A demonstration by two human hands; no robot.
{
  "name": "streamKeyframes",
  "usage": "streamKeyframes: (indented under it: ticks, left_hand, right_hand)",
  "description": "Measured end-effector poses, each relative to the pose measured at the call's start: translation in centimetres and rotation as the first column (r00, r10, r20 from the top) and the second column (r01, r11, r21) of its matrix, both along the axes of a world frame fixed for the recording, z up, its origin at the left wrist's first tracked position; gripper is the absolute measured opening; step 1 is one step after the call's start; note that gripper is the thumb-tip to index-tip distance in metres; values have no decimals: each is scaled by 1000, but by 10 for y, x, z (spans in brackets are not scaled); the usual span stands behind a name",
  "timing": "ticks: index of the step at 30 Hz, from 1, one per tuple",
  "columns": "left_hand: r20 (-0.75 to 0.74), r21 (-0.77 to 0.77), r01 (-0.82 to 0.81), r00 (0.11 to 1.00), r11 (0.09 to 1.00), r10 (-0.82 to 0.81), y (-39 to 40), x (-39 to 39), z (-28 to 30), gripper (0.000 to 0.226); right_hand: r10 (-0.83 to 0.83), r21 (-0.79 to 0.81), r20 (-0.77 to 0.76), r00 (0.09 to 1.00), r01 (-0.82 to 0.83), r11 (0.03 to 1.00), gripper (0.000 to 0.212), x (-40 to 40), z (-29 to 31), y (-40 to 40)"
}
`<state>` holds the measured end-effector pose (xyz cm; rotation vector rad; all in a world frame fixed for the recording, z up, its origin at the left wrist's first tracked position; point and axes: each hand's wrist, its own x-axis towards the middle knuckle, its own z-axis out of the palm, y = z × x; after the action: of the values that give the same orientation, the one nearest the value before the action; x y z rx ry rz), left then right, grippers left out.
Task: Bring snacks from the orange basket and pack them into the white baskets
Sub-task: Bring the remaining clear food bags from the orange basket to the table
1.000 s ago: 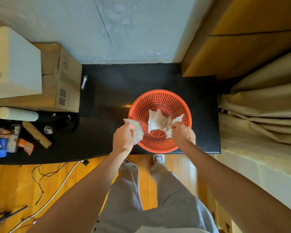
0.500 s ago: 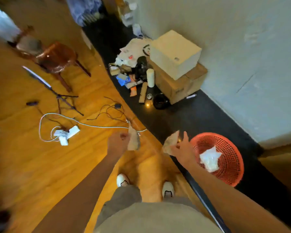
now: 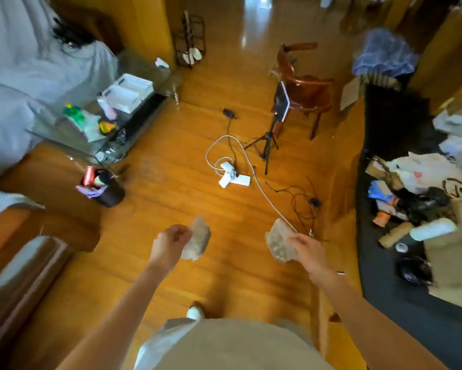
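My left hand [image 3: 169,243] pinches a clear snack packet [image 3: 197,241] above the wooden floor. My right hand [image 3: 308,253] grips a second clear snack packet [image 3: 279,243] with brownish pieces inside. Both packets hang in front of me at waist height. Two white baskets [image 3: 127,93] stand side by side on a glass table [image 3: 64,129] at the far left, well away from both hands. The orange basket is out of view.
A white power strip [image 3: 234,178] with cables lies on the floor straight ahead, beside a tripod [image 3: 268,140] and a wooden chair [image 3: 303,89]. A black bin [image 3: 108,190] stands at the left. Clutter and boxes [image 3: 422,198] fill the black ledge on the right.
I have turned left, away from the orange basket, which has left the view. Both hands still carry their packets, and the glass table with the white baskets has come into sight.
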<state>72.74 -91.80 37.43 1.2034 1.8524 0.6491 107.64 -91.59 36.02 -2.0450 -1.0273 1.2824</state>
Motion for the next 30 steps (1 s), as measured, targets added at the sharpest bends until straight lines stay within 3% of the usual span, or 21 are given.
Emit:
streamKeyframes:
  ticks: [4, 7, 11, 14, 18, 23, 26, 30]
  left_hand:
    - [-49, -86, -166, 986, 982, 162, 0, -122, -7, 12]
    - [-99, -170, -258, 965, 951, 244, 10, -190, -20, 20]
    - [-183, -270, -404, 913, 874, 365, 39, -246, -42, 22]
    - [-201, -320, -509, 861, 799, 468, 73, -274, -62, 28]
    - [-217, -343, -560, 828, 754, 517, 177, -292, -65, 29]
    - [-104, -208, -590, 806, 780, 583, 345, -319, -19, 27]
    - [-71, -76, -631, 776, 772, 627, 420, -348, 5, 12]
    - [-51, -63, -664, 748, 745, 662, 502, -384, 8, 11]
  right_hand:
    - [278, 68, 41, 960, -280, 958, 19, -101, 17, 86]
    - [523, 88, 94, 847, -531, 843, 17, -167, 11, 154]
    - [665, 33, 141, 733, -675, 737, 14, -230, -15, 240]
    - [705, -17, 211, 677, -719, 695, 4, -255, -44, 310]
    - [739, -173, 288, 609, -726, 665, 18, -286, -71, 422]
    - [796, -245, 295, 528, -763, 598, 20, -345, -67, 561]
    - [810, -235, 260, 525, -779, 581, 14, -392, -56, 635]
    - [853, -187, 238, 464, -840, 509, 9, -469, -49, 722]
